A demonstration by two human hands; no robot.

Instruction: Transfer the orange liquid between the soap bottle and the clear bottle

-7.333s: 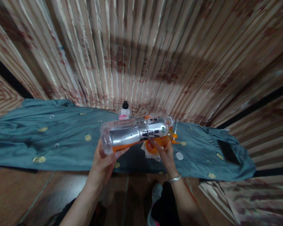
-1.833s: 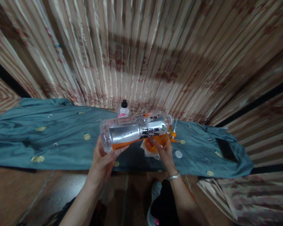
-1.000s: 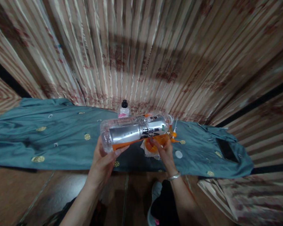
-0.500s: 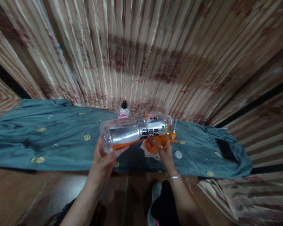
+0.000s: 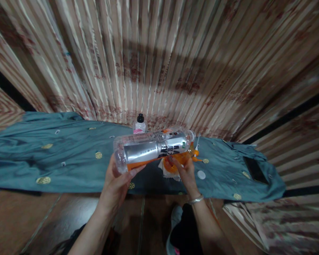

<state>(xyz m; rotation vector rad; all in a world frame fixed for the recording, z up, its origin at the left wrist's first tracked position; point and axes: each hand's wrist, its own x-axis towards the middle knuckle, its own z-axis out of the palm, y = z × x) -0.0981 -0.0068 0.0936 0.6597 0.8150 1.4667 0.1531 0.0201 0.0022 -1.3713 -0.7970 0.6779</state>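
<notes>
A large clear plastic bottle (image 5: 151, 148) with a silver and orange label lies nearly level in my hands, its neck to the right and a little higher. My left hand (image 5: 119, 179) grips it from below near the base. My right hand (image 5: 184, 170) holds the lower side near the shoulder, thumb on the label. Behind and below it an orange bottle or container (image 5: 172, 164) rests on a crumpled white tissue (image 5: 172, 175), partly hidden. An orange spray or pump part (image 5: 196, 154) shows by the neck. A round white cap (image 5: 201, 174) lies right of my right hand.
A teal patterned cloth (image 5: 77, 156) covers the narrow table. At its back edge stands a small clear bottle with a black top (image 5: 140, 120). A dark phone (image 5: 255, 170) lies at the right end. Pleated curtains (image 5: 159, 63) hang close behind and at the sides.
</notes>
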